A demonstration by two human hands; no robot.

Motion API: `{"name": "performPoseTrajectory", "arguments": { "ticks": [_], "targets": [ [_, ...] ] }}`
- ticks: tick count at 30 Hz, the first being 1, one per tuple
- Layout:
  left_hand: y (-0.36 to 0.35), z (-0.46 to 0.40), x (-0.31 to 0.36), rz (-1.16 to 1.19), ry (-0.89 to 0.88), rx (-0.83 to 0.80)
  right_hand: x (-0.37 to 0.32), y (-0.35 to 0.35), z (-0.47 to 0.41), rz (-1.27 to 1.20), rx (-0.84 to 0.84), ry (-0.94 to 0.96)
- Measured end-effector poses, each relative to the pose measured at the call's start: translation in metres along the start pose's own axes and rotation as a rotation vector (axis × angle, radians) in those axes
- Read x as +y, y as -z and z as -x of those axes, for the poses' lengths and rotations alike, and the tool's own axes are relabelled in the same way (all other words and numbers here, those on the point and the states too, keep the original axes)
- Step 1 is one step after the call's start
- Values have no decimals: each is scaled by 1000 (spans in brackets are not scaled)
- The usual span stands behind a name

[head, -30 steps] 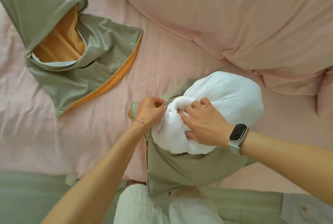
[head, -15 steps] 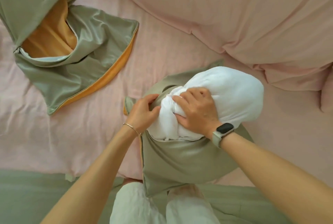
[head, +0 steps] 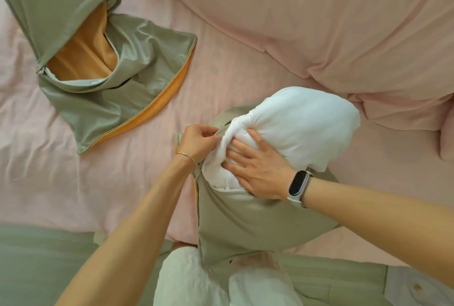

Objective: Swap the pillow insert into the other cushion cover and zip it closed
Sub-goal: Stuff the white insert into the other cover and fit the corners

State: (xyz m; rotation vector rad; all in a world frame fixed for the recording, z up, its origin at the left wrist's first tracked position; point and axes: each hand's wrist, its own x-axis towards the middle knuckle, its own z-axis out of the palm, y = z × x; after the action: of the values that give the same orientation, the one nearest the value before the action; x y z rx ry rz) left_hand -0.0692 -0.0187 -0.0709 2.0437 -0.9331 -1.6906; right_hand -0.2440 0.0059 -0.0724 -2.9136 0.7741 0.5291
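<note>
Presently, right hand (head: 260, 170) presses flat-fingered on pillow insert (head: 294, 128), bulging far-right of cover mouth (head: 222, 189) that left hand (head: 199, 143) pinches.

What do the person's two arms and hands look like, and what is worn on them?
Both forearms are bare, with no sleeves in view. The left hand has a thin gold-coloured chain bracelet at the wrist. The right hand has a fitness band at the wrist: a long black oval screen on a pale grey-green strap. No rings show on the fingers.
</note>
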Motion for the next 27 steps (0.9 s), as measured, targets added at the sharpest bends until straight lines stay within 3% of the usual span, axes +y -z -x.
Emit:
{"name": "performPoseTrajectory", "arguments": {
  "ticks": [3, 6, 9, 12, 15, 17, 19, 20, 22, 24, 27],
  "targets": [
    [-1, -9, -4, -19, -7, 6, -6, -11, -26, 40, -129, -1],
    [-5, -13, -1, -52, -34, 41, 0, -18, -40, 6, -92, 0],
    [-7, -9, 2, -161, -90, 95, 6, -17, -34, -100, 105, -6],
    [-8, 3, 0, -192, -150, 142, 9, 10, -13, -247, 448, -76],
    [-12, 19, -2, -201, -169, 197, 39, 45, 14, -309, 681, -379],
    [-12, 31, 1, -278, -202, 197, 75, 62, 29, -258, 609, -779],
    [-8, 44, 7, -361, -263, 125, 101, 73, 42, -529, 287, -1086],
    [-5, 49, 10, -441, -284, 71, 103, 71, 48, -675, 147, -1111],
    [5, 56, 20, -750, -287, -21, 81, 60, 57, -743, -1, -1025],
    [14, 52, 36, -953, -295, -17, 39, 51, 69, -694, 80, -983],
    [5, 46, 63, -697, -429, 31, -13, 38, 91, -602, 389, -977]
  ]
}}
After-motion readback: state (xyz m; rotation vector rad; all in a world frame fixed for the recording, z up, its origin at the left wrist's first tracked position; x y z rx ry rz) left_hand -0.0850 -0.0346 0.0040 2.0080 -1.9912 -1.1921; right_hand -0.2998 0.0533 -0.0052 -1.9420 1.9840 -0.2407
